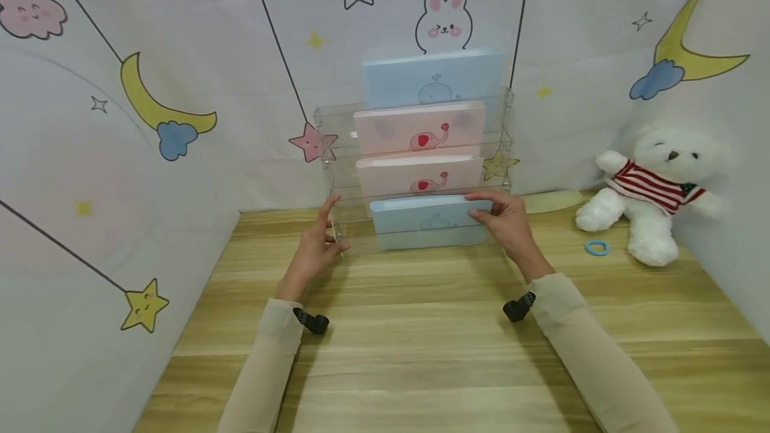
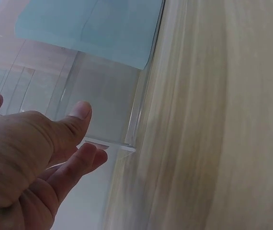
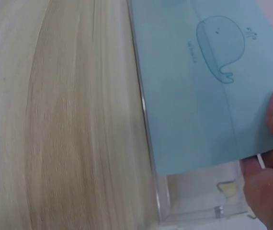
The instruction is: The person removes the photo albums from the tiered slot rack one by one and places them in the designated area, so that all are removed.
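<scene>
A clear tiered rack [image 1: 355, 240] stands against the wall, holding blue and pink notebooks in its tiers. My left hand [image 1: 313, 246] holds the rack's left side edge; in the left wrist view the thumb [image 2: 81, 111] lies in front of the edge and fingers behind it. In the lowest, front tier sits a blue notebook [image 1: 433, 222] with a whale drawing. Its upper right corner is pinched by my right hand [image 1: 508, 222]. Behind it are two pink elephant notebooks [image 1: 385, 176] and, at the top back, another blue whale notebook [image 1: 391, 82].
A white teddy bear [image 1: 652, 219] in a striped shirt sits at the right, with a small blue ring [image 1: 597, 248] by its foot. A pale green flat object [image 1: 553, 201] lies along the wall. Wood-grain tabletop [image 1: 421, 353] extends in front of the rack.
</scene>
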{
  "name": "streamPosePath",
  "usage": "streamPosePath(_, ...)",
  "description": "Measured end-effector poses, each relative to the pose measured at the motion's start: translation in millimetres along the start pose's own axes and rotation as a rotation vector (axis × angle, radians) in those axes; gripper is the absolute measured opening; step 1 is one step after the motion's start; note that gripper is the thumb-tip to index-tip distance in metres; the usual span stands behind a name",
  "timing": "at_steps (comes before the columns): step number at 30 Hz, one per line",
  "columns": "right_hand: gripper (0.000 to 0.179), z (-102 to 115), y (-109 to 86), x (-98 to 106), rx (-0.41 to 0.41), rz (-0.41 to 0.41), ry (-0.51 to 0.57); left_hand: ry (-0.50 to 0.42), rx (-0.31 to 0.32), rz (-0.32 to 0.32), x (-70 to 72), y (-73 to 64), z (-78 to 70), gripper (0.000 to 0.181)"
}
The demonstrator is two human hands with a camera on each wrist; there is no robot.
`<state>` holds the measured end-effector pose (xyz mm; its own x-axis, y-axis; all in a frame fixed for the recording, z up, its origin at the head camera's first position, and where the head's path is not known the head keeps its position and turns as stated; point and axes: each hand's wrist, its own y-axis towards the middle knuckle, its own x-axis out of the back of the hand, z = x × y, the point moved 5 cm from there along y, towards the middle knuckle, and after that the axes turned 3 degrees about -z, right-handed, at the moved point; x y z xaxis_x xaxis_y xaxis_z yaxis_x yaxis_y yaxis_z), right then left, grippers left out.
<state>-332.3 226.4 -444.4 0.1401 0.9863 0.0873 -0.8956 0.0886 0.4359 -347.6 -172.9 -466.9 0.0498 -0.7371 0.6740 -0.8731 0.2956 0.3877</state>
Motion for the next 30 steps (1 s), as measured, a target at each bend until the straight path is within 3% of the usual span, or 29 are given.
streamPosePath(14,0.023,8.1,-5.2,-1.6,0.046,-0.175,-0.022,-0.013,0.022,0.005,-3.9,-0.5,1.5,0.106)
streamPosePath(21,0.015,22.1,-3.4,-5.5,0.068,-0.19,-0.042,0.003,0.022,-0.011,0.0,-1.3,2.0,0.107)
streamPosePath(30,0.014,51.0,-2.3,-7.3,0.15,-0.271,-0.004,-0.001,0.01,-0.001,-1.3,-0.2,-0.1,0.107)
